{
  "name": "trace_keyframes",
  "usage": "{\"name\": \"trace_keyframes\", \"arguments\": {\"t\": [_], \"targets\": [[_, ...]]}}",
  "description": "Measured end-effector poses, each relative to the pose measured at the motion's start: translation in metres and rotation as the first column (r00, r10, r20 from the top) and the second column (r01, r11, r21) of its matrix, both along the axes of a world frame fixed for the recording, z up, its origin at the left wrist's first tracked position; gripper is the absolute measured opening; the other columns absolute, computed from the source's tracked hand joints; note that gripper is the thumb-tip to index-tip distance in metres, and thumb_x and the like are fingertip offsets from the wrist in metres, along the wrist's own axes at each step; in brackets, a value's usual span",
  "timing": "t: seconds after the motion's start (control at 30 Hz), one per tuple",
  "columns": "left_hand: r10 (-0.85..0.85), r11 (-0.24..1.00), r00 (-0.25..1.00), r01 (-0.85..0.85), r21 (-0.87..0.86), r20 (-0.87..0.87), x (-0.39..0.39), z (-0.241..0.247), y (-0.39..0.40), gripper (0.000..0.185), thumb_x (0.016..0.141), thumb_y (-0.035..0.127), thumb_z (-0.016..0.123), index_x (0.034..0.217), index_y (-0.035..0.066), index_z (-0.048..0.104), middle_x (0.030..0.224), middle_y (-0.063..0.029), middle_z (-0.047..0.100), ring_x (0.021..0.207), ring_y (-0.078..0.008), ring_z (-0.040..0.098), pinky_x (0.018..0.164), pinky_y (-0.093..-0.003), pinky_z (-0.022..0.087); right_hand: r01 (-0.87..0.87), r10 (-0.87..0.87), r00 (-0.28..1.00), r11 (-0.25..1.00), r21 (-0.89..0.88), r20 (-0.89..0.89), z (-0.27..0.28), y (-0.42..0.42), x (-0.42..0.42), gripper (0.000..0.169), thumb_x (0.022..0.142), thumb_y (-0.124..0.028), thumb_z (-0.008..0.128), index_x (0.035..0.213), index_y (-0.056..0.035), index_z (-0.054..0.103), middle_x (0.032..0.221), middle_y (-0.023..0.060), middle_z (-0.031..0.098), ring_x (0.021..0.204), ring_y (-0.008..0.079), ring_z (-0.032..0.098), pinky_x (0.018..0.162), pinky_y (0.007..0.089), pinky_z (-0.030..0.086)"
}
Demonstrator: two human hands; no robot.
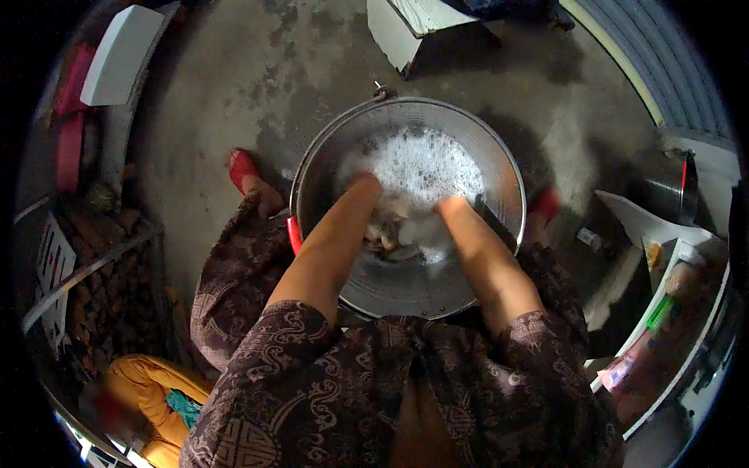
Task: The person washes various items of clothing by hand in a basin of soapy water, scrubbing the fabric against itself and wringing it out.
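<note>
Both my arms reach down into a large round metal bucket (503, 169) of cloudy water between my feet. White suds (427, 161) float over its far part. My left hand (368, 182) dips under the water at the left of the suds; its fingers are hidden. At the suds' near right edge my right hand (449, 205) is sunk past the wrist, fingers hidden too. Between the hands, pale brownish pieces (383, 234), too murky to name, lie partly under the water. The bucket's bail, with a red grip (294, 235), rests along the left rim.
Beyond the bucket a white board-like object (398, 35) stands on the wet concrete floor. A metal-framed crate of firewood (111, 292) is at the left, with a yellow garment (158, 386) below it. On the right are a shelf with a green item (661, 311) and a bottle (588, 238).
</note>
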State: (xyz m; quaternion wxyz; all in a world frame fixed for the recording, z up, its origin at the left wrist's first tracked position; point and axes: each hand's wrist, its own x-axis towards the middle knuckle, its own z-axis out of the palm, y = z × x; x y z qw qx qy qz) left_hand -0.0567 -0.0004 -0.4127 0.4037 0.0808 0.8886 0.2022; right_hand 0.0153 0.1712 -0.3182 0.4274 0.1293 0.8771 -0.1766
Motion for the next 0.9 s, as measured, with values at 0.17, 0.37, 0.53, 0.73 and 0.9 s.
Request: {"name": "trace_keyframes", "arguments": {"t": [0.17, 0.37, 0.53, 0.73, 0.9], "targets": [[-0.268, 0.962, 0.922, 0.238, -0.136, -0.281, -0.001, -0.009, -0.048, 0.041, 0.088, 0.034, 0.041, 0.117, 0.009, 0.053, 0.113, -0.0167, 0.056, 0.108, -0.0335, 0.05, 0.091, -0.0401, 0.041, 0.026, -0.036, 0.99, 0.997, -0.073, -0.138, 0.047, -0.034, -0.01, 0.036, 0.088, -0.026, 0.041, 0.116, -0.0063, 0.052, 0.115, 0.0184, 0.054, 0.105, 0.0348, 0.053, 0.087, 0.0432, 0.044], [-0.332, 0.904, 0.879, 0.4, 0.15, -0.343, -0.007, 0.193, -0.033, 0.037, 0.085, 0.032, 0.053, 0.102, 0.0, 0.06, 0.087, -0.0129, 0.062, 0.082, -0.0276, 0.058, 0.072, -0.0382, 0.045, 0.246, -0.239, 0.967, 0.966, 0.081, -0.09, 0.105, -0.019, 0.041, 0.036, 0.083, -0.029, 0.052, 0.109, -0.0038, 0.055, 0.113, 0.0203, 0.055, 0.105, 0.036, 0.053, 0.088, 0.0436, 0.043], [-0.083, 0.934, 0.982, 0.135, 0.33, -0.169, -0.005, 0.312, -0.041, 0.064, 0.084, 0.054, 0.046, 0.107, -0.005, 0.054, 0.102, -0.0215, 0.059, 0.085, -0.0349, 0.058, 0.078, -0.0389, 0.045, 0.34, -0.401, 0.802, 0.916, -0.215, -0.443, 0.164, -0.023, 0.08, 0.034, 0.081, -0.025, 0.05, 0.107, -0.0051, 0.058, 0.105, 0.0192, 0.059, 0.102, 0.0344, 0.055, 0.086, 0.0396, 0.043], [0.052, 0.936, 0.993, -0.084, 0.342, 0.102, 0.018, 0.375, -0.034, 0.056, 0.084, 0.049, 0.051, 0.106, -0.001, 0.059, 0.107, -0.0217, 0.06, 0.102, -0.0296, 0.057, 0.085, -0.0378, 0.043, 0.1, -0.33, 0.671, 0.927, -0.36, -0.664, 0.281, -0.01, 0.083, 0.028, 0.083, -0.022, 0.051, 0.097, 0.0009, 0.058, 0.09, 0.0238, 0.06, 0.087, 0.0393, 0.057, 0.075, 0.0413, 0.044], [-0.19, 0.945, 0.932, 0.259, 0.201, -0.309, 0.044, 0.367, -0.037, 0.059, 0.075, 0.043, 0.062, 0.123, 0.013, 0.046, 0.117, -0.0166, 0.051, 0.109, -0.0317, 0.05, 0.09, -0.0414, 0.041, -0.106, -0.209, 0.531, 0.945, -0.309, -0.821, 0.359, -0.021, 0.072, 0.021, 0.082, -0.02, 0.052, 0.084, 0.0003, 0.058, 0.073, 0.0186, 0.06, 0.068, 0.0316, 0.059, 0.062, 0.0389, 0.044]]}}
